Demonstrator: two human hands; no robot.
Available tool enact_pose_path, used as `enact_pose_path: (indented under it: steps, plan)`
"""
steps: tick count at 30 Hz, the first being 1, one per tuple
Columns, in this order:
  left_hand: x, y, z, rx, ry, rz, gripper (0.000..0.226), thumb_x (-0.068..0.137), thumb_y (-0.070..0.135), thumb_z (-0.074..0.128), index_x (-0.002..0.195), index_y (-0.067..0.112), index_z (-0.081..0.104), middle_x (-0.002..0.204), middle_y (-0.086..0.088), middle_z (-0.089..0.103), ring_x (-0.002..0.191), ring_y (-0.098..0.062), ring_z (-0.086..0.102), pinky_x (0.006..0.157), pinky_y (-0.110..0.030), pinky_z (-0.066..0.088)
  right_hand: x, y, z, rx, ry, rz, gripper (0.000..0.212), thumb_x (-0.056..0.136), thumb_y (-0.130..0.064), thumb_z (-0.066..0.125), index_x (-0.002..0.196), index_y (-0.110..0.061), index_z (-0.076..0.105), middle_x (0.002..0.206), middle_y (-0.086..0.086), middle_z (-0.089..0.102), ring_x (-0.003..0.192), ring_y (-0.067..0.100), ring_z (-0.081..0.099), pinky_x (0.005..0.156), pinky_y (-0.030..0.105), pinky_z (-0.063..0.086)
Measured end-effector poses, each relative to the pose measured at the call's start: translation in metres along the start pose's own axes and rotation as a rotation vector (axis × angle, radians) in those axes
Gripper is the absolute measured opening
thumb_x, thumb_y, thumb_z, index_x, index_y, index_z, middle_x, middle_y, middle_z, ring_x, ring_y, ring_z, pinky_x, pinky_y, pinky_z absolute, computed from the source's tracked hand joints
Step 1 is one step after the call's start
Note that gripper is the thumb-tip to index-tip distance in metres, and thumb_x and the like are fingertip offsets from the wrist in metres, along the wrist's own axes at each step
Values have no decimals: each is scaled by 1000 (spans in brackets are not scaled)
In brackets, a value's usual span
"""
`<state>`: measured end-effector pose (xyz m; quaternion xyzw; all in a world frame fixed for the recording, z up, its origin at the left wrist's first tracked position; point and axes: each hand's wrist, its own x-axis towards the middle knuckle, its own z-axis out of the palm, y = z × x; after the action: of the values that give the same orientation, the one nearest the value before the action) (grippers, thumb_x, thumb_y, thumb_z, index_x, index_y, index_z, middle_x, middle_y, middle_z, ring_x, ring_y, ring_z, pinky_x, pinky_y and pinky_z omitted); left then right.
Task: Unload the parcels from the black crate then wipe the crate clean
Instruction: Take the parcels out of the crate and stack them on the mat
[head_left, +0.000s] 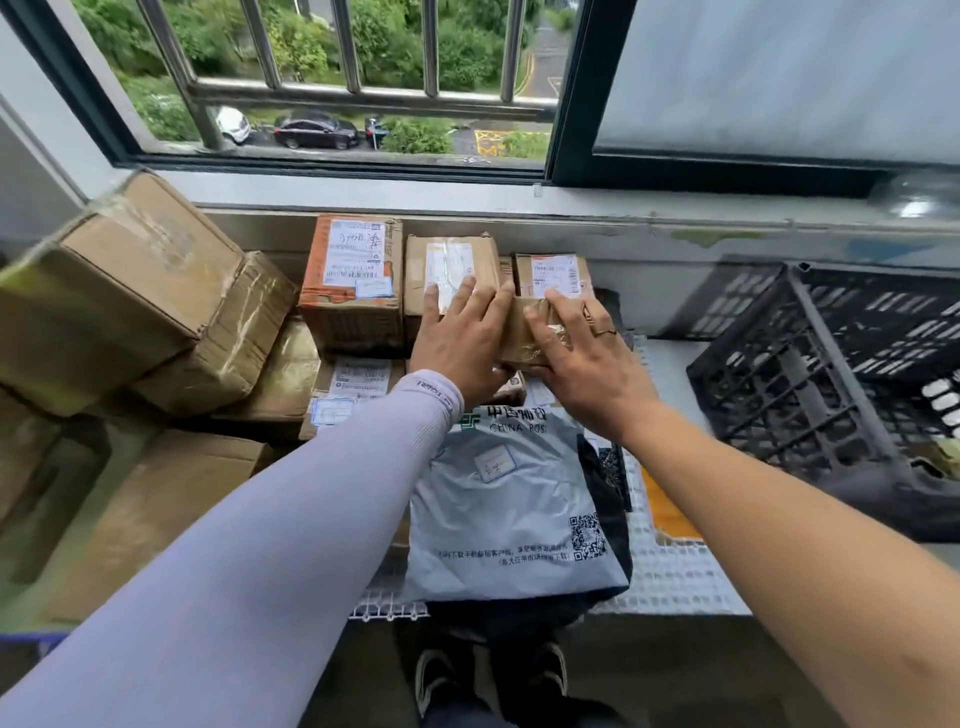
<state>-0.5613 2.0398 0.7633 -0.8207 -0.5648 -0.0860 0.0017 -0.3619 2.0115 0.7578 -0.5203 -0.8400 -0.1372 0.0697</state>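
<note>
The black crate (779, 389) stands tilted at the right, its open side toward me; something white shows inside near its right edge. A small brown taped parcel (522, 340) is held between my hands among the unloaded parcels. My right hand (582, 358) grips it, fingers on top and thumb at its near edge. My left hand (462, 338) presses its left side with straight fingers that also lie over a labelled brown box (447, 260). A grey postal mailer bag (509, 499) lies in front of my hands.
An orange-taped box (353, 291) and a small labelled box (553, 273) stand against the wall under the window sill (675, 208). Large cardboard boxes (119, 296) are stacked at the left. All rest on a white mesh shelf (670, 577). My shoes (488, 675) show below.
</note>
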Motion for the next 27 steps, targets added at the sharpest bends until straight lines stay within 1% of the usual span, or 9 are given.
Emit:
enact_pose_path:
  steps: [3,7,9,14,17,20,22,24,27]
  plan:
    - [-5,2,-11,4,44,-13,100,86,58,70,163,18,20,162,-5,34,157,-28,19,123,-63,10,1,4,-9,34,30,-57,74,97,-42,61,158,-7,36,152,27,38,133,45,35,112,60,40]
    - [-10,9,-31,39,119,-5,91,81,50,75,156,19,34,151,-7,42,149,-30,31,122,-63,18,7,16,-30,215,-46,0,88,85,-36,76,158,-11,35,153,28,36,131,49,44,107,60,45]
    - [-10,14,-38,51,147,-7,89,80,47,76,154,19,34,148,-7,42,144,-31,36,121,-62,21,9,20,-42,274,-48,26,90,83,-33,80,158,-12,34,152,24,40,134,45,43,109,58,44]
    - [-12,26,-50,69,218,3,86,84,51,69,156,25,29,160,-7,32,148,-33,33,122,-63,21,10,30,-57,476,68,24,76,79,-27,79,145,-10,46,143,15,49,133,37,45,116,45,35]
    - [-12,32,-53,121,251,42,85,85,48,75,156,29,33,167,-8,29,154,-35,28,121,-66,20,14,33,-63,651,71,94,64,77,-32,82,132,-16,55,125,8,60,117,27,56,101,32,42]
    - [-12,33,-56,169,329,85,77,85,37,78,152,30,42,158,-8,43,148,-36,38,119,-68,22,21,36,-72,960,-67,360,57,67,-60,78,113,-31,61,106,-4,70,92,15,68,79,31,55]
    - [-12,34,-58,156,390,84,71,84,30,76,148,28,46,148,-6,52,142,-35,45,118,-68,24,26,40,-73,1161,-120,454,45,75,-51,79,109,-27,63,100,-1,73,82,15,69,75,40,59]
    - [-13,34,-60,116,413,75,67,83,26,77,144,27,49,136,-5,57,133,-33,51,116,-65,28,29,44,-75,1283,-102,490,30,87,-35,79,108,-17,67,93,2,72,75,17,64,66,37,54]
    - [-11,34,-60,-86,439,29,63,81,24,79,139,24,53,129,-6,61,114,-34,60,101,-52,46,28,47,-75,1437,-90,570,35,82,-38,80,103,-12,73,89,6,69,79,23,60,61,33,46]
